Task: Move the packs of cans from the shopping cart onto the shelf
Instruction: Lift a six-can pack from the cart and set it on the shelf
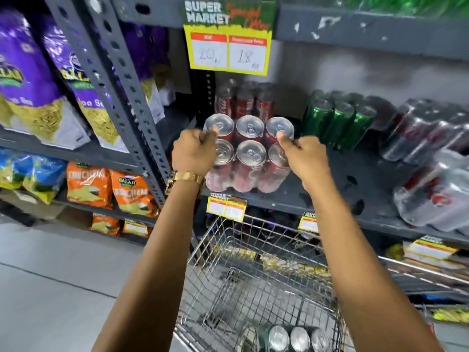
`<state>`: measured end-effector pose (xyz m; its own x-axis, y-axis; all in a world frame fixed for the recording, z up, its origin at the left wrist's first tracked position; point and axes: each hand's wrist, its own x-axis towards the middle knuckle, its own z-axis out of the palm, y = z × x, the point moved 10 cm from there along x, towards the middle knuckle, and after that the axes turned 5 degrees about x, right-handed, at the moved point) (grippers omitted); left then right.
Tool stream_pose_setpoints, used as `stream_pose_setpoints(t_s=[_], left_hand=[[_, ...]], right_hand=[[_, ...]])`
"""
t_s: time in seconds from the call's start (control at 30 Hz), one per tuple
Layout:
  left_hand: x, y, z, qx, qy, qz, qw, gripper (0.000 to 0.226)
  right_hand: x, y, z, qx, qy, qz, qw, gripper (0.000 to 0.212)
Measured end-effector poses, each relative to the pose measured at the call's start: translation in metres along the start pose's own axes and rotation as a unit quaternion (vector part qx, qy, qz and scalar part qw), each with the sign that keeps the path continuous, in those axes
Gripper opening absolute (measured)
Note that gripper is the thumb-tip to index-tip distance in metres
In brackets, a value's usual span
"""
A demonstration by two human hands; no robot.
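Supermarket aisle, dark grey metal shelf (360, 184). Shrink-wrapped six-pack of red cans (247, 158) at shelf front edge, upright. Left hand (194, 152) and right hand (303, 158) closed on pack's sides, thumbs on lids. Wire shopping cart (256, 280) below, more cans inside.

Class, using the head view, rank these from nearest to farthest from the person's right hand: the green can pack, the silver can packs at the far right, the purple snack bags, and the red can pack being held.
1. Red can pack: in the right hand itself.
2. Green can pack: just right of it, on the same shelf.
3. Silver can packs: farther right.
4. Purple snack bags: far left.
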<state>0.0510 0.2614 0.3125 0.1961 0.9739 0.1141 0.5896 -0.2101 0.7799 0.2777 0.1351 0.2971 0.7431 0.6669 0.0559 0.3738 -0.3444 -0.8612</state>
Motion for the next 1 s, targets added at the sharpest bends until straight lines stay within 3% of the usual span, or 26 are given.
stream_pose_setpoints(t_s=[0.37,0.57,0.73,0.9,1.0], left_hand=[[0.051,-0.047,0.029,0.035,0.041,-0.082,0.995,0.052],[0.048,-0.049,0.036,0.064,0.051,-0.041,0.996,0.052],[0.015,-0.056,0.047,-0.082,0.058,-0.05,0.994,0.055],[-0.062,-0.042,0.067,-0.076,0.099,0.097,0.987,0.074],[-0.119,-0.044,0.097,-0.033,0.07,0.208,0.975,0.067]], right_hand=[[0.079,0.007,0.063,-0.044,-0.045,0.008,0.998,0.05],[0.08,0.004,0.068,-0.081,-0.034,-0.001,0.996,0.039],[0.047,0.009,0.068,-0.041,-0.048,-0.006,0.998,0.05],[-0.032,0.022,0.054,0.016,0.008,-0.116,0.993,0.066],[-0.092,0.067,0.05,0.015,0.01,-0.123,0.992,0.055]])
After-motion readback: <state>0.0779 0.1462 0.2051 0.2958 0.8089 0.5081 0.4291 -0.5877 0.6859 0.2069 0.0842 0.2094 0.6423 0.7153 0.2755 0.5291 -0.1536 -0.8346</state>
